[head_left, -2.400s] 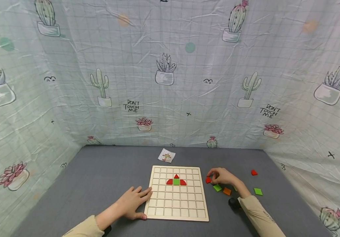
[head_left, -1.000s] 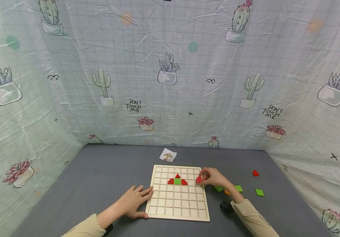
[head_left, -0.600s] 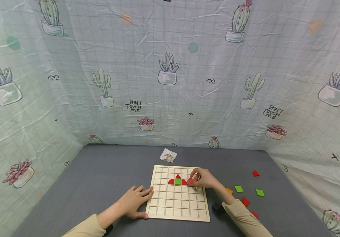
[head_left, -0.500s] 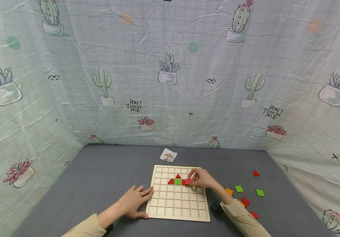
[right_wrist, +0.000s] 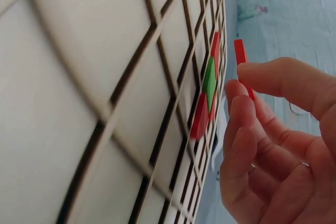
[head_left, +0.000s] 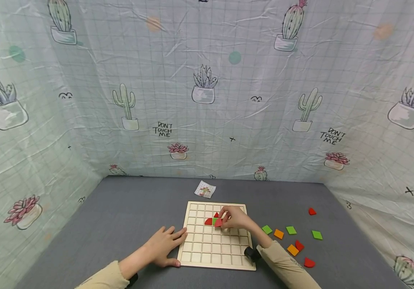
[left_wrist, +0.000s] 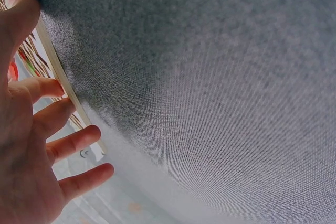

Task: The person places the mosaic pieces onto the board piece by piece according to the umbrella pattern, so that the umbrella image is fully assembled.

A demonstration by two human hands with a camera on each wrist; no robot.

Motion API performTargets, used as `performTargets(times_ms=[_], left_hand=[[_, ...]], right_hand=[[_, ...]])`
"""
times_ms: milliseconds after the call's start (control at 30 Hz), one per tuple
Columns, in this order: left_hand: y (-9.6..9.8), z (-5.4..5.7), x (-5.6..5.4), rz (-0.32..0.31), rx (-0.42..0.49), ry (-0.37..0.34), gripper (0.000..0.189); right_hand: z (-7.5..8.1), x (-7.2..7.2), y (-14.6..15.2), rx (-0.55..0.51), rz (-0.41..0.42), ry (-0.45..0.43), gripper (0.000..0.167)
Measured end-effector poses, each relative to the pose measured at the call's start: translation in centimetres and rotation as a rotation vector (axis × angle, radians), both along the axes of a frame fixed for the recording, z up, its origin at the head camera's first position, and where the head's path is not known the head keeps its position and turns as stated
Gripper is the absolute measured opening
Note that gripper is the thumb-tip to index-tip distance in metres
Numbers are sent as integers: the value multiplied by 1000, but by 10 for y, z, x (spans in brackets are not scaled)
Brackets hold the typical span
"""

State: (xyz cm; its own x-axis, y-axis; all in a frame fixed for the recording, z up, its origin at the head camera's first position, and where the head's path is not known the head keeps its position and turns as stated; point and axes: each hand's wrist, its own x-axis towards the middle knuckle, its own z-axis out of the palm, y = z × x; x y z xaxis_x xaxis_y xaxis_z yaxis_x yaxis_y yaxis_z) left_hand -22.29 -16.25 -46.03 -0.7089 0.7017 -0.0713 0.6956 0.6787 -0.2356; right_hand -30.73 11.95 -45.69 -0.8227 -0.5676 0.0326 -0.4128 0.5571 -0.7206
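A wooden grid board (head_left: 216,245) lies on the grey table, with a green square tile (right_wrist: 209,80), a small red triangle (head_left: 216,215) above it and a red quarter-round tile (head_left: 208,221) at its left. My right hand (head_left: 236,218) pinches another red quarter-round tile (right_wrist: 240,51) between thumb and fingers. In the right wrist view that tile is clear of the board's surface. From the head it partly covers the green square and hides the tile on its right. My left hand (head_left: 161,245) has its fingers spread, fingertips and thumb touching the board's left edge.
Right of the board lie loose tiles: several red, such as one tile (head_left: 309,262), several green, including one square (head_left: 291,230), and two orange, one (head_left: 278,234) nearer the board. A small paper with a printed coloured pattern (head_left: 205,189) lies behind the board.
My right hand took a red tile from beside the board and carried it left, over the board to the green square. Tiles its arm covered now show. The left hand stays put.
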Motion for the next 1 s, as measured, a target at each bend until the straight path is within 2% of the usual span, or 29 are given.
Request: performTargets(times_ms=[333, 1000], left_hand=[[1, 0, 0, 1, -4, 2, 81], [1, -1, 0, -2, -3, 26, 82]], right_hand=[[0, 4, -24, 23, -41, -6, 25], [-11, 6, -59, 25, -61, 10, 22]])
